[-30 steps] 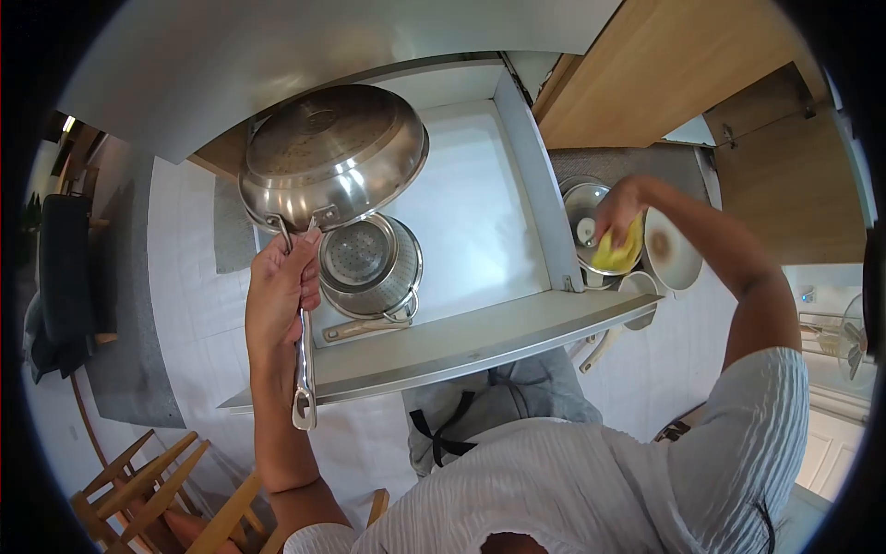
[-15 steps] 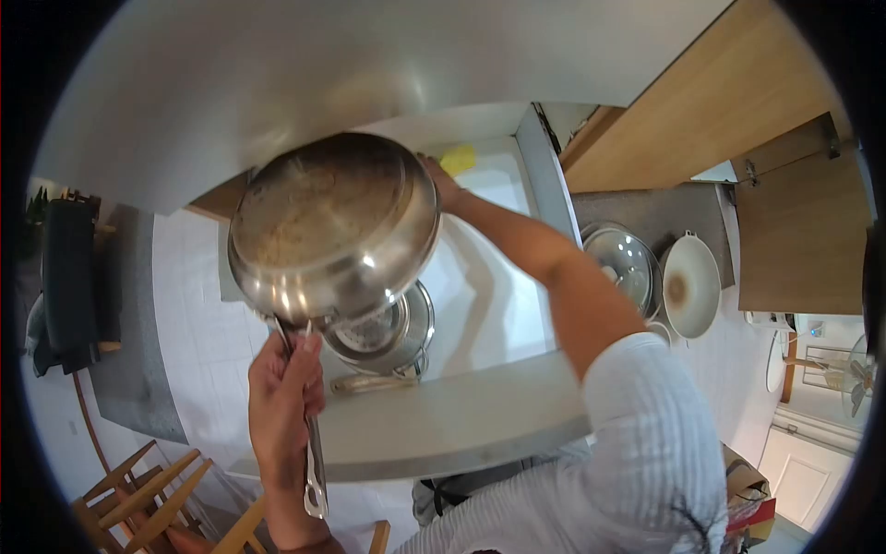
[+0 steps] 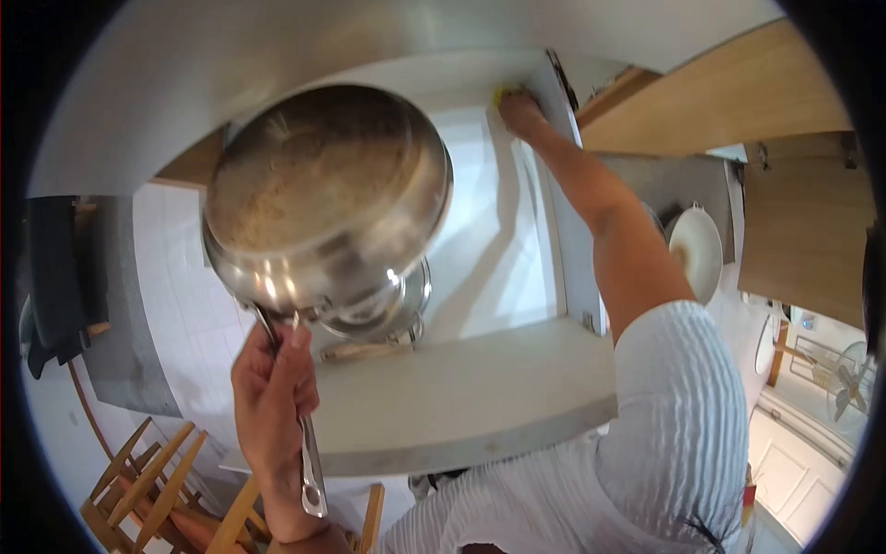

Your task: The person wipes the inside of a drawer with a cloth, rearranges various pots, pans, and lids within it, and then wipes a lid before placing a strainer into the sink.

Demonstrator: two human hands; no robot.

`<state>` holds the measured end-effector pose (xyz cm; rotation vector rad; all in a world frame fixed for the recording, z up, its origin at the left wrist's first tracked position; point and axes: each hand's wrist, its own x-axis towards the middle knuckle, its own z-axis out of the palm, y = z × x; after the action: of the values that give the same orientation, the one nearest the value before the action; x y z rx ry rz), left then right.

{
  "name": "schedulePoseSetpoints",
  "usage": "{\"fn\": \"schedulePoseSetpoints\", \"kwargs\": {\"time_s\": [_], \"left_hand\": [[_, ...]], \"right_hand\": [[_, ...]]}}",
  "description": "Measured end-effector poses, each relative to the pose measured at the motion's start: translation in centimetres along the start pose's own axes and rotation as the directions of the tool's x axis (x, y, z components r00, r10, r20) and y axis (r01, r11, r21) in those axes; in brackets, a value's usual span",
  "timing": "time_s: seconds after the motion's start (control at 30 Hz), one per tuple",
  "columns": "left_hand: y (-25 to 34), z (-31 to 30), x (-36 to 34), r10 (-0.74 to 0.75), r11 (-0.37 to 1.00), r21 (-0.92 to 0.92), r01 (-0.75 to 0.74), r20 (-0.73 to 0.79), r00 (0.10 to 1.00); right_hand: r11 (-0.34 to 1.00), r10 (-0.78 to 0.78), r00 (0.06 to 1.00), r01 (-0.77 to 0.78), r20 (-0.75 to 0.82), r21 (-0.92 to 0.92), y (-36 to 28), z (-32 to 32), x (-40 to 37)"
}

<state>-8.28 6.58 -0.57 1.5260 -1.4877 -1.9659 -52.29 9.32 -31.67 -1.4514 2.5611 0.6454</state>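
My left hand (image 3: 274, 383) is closed around the long metal handle of a stainless steel frying pan (image 3: 323, 185), tilted so its brown-stained underside shows. The pan is held up over the left part of an open white drawer (image 3: 471, 397). Deep in the drawer's back right corner, my right hand (image 3: 523, 115) presses down with its fingers closed on a yellow cloth (image 3: 501, 95), mostly hidden under the hand. Below the raised pan, a steel pot or strainer (image 3: 420, 294) with a long handle lies in the drawer, partly covered from view.
A white pan (image 3: 699, 249) stands on the floor right of the drawer, past my right arm. Open wooden cabinet doors (image 3: 803, 222) are at the right. Wooden chair parts (image 3: 157, 480) are at the lower left. The grey counter overhangs the drawer's back.
My right hand has moved right with the yellow cloth, from behind the pan to the drawer's back corner. The pan stays in my left hand, slightly higher in view.
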Motion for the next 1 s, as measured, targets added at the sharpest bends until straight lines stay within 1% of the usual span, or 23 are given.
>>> {"fn": "schedulePoseSetpoints", "kwargs": {"time_s": [0.03,0.1,0.13,0.17,0.2,0.23,0.27,0.33,0.4,0.47,0.5,0.57,0.6,0.67,0.7,0.77,0.8,0.87,0.9,0.93,0.97,1.0], "left_hand": [[-0.1,-0.1,0.0,0.002,1.0,0.017,-0.002,0.006,1.0],[-0.4,-0.5,0.0,0.026,0.999,0.018,-0.027,0.026,0.999],[-0.5,-0.5,0.0,0.048,0.999,0.006,-0.048,0.033,0.998],[-0.5,-0.6,-0.1,0.03,0.999,0.01,-0.031,0.037,0.999],[-0.6,-0.7,-0.1,0.05,0.999,0.015,-0.05,0.051,0.997],[-0.6,-0.7,0.0,0.079,0.997,0.014,-0.08,0.061,0.995],[-0.7,-0.8,0.0,0.074,0.997,0.016,-0.075,0.061,0.995],[-0.8,-0.8,-0.1,0.118,0.992,0.028,-0.121,0.089,0.989],[-0.9,-0.8,-0.2,0.118,0.992,0.032,-0.122,0.106,0.987],[-0.9,-0.7,-0.3,0.131,0.99,0.029,-0.135,0.117,0.984],[-1.0,-0.7,-0.3,0.127,0.991,0.025,-0.132,0.132,0.983],[-1.1,-0.7,-0.2,0.134,0.991,0.012,-0.136,0.131,0.982],[-1.1,-0.7,-0.2,0.13,0.99,0.027,-0.135,0.14,0.982],[-1.2,-0.7,-0.2,0.139,0.989,0.036,-0.145,0.144,0.98],[-1.4,-0.7,-0.1,0.143,0.988,0.027,-0.149,0.166,0.976],[-1.7,-0.9,0.3,0.178,0.983,0.005,-0.184,0.23,0.957],[-1.7,-1.0,0.2,0.199,0.979,0.004,-0.205,0.223,0.954],[-1.7,-0.7,0.2,0.144,0.988,0.033,-0.154,0.213,0.966],[-1.8,-0.8,0.3,0.146,0.987,0.031,-0.157,0.221,0.964],[-1.9,-0.9,0.3,0.152,0.986,0.03,-0.163,0.227,0.962],[-1.9,-0.9,0.4,0.157,0.986,0.026,-0.167,0.235,0.959],[-1.9,-0.9,0.4,0.16,0.985,0.025,-0.171,0.243,0.957]], "right_hand": [[1.0,-0.007,1.0,0.007,0.029,0.005,-0.5,0.7,-1.2],[0.967,-0.073,0.979,0.023,-0.191,-0.253,-1.6,2.5,-4.6],[0.966,-0.076,0.981,0.029,-0.176,-0.256,-1.5,2.2,-6.7],[0.95,-0.208,0.974,0.179,-0.091,-0.256,-2.0,1.8,-10.4],[0.915,-0.337,0.942,0.323,-0.016,-0.244,-2.5,1.6,-13.6],[0.911,-0.35,0.936,0.35,0.037,-0.218,-3.2,2.2,-15.9],[0.908,-0.363,0.927,0.375,0.095,-0.185,-4.1,3.8,-18.6],[0.853,-0.506,0.824,0.522,0.253,0.006,-5.2,6.7,-23.2],[0.824,-0.566,0.76,0.503,0.32,0.26,-5.5,3.3,-28.2],[0.753,-0.652,0.596,0.431,0.47,0.498,-5.5,4.4,-30.0],[0.754,-0.651,0.597,0.434,0.469,0.494,-5.6,4.1,-30.8],[0.818,-0.566,0.619,0.336,0.545,0.467,-5.7,3.2,-31.4],[0.815,-0.57,0.618,0.339,0.542,0.47,-5.7,3.9,-31.3],[0.733,-0.671,0.551,0.39,0.496,0.558,-5.0,5.8,-30.4],[0.733,-0.671,0.556,0.397,0.491,0.553,-5.1,5.7,-30.5],[0.757,-0.648,0.537,0.378,0.54,0.533,-5.2,4.7,-30.4],[0.757,-0.648,0.55,0.389,0.528,0.525,-5.0,3.6,-30.5],[0.702,-0.7,0.509,0.36,0.501,0.615,-3.6,-0.3,-31.6],[0.685,-0.716,0.449,0.302,0.534,0.663,-2.7,-3.3,-32.3],[0.633,-0.758,0.401,0.263,0.515,0.728,-1.3,-5.0,-33.0],[0.581,-0.796,0.353,0.224,0.491,0.782,0.4,-6.2,-33.5],[0.546,-0.815,0.311,0.132,0.488,0.827,2.6,-6.6,-34.0]]}}
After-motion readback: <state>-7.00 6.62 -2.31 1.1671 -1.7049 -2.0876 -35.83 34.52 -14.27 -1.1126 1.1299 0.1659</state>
